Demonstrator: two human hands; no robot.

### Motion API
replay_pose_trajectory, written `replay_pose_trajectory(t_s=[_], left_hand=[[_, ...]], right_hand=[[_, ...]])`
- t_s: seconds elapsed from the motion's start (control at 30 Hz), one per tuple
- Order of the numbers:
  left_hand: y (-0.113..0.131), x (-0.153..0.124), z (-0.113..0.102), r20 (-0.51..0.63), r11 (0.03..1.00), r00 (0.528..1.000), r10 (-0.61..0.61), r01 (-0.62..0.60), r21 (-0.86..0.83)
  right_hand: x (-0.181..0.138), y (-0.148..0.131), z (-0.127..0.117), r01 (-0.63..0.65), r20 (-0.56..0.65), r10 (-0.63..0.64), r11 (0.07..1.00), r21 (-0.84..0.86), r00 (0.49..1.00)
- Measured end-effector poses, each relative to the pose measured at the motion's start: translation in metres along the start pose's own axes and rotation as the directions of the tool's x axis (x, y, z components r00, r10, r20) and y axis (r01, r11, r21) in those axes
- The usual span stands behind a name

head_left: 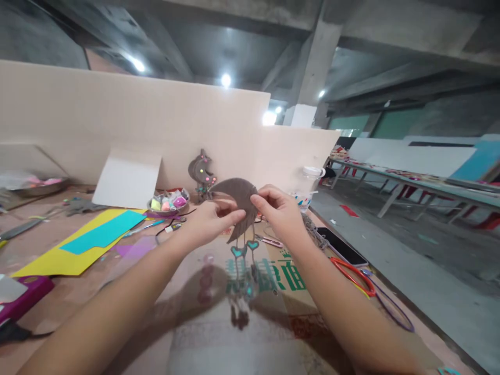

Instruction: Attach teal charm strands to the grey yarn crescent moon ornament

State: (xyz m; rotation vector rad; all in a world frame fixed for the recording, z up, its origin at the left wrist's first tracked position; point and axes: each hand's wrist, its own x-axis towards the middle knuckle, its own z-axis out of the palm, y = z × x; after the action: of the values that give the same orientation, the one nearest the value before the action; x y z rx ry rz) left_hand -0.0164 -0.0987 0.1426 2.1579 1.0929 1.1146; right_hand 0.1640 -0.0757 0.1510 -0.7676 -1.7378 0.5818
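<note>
Between my two hands I hold up a grey crescent-moon hanging ornament [242,200] above the table. My left hand [213,219] pinches its lower left part between thumb and fingers. At its upper right edge, my right hand [279,205] grips it the same way. Strings dangle from the moon, carrying teal heart charms [253,245] and blurred darker pieces lower down. Behind it, a similar grey moon decoration [202,169] with coloured dots stands against the pale board.
A bowl of coloured clay packets [169,202], a white board [127,179] and yellow and teal sheets [103,232] lie leftward. On the right are a phone [341,246], orange-handled scissors [353,276] and a white-lidded container [310,179]. A magenta device [25,291] sits near left.
</note>
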Motion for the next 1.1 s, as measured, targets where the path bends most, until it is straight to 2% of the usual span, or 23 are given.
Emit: replay_pose_trajectory(t_s=[0.1,0.23,0.37,0.63,0.9,1.1], left_hand=[[-0.006,-0.002,0.008,-0.026,0.994,1.0,-0.005,0.008,0.11],[-0.014,0.0,0.009,-0.008,0.993,0.998,-0.064,0.064,0.096],[-0.019,0.001,0.008,-0.018,0.99,0.992,-0.128,0.129,0.061],[-0.02,0.001,0.011,-0.039,0.988,0.992,-0.118,0.121,0.099],[-0.014,0.0,0.018,-0.077,0.95,0.993,0.084,-0.057,0.306],[-0.013,0.0,0.018,-0.066,0.951,0.994,0.082,-0.059,0.303]], right_hand=[[-0.006,0.007,0.002,0.027,0.01,-0.027,0.999,-0.017,1.0],[-0.015,0.026,-0.005,-0.077,0.135,0.069,0.996,0.053,0.988],[-0.017,0.041,-0.011,-0.197,0.265,0.166,0.976,0.095,0.95],[-0.019,0.029,-0.008,-0.267,0.325,0.21,0.953,0.142,0.922],[-0.023,0.035,-0.007,-0.208,0.336,0.203,0.978,-0.021,0.92],[-0.021,0.033,-0.01,-0.197,0.333,0.208,0.978,-0.066,0.92]])
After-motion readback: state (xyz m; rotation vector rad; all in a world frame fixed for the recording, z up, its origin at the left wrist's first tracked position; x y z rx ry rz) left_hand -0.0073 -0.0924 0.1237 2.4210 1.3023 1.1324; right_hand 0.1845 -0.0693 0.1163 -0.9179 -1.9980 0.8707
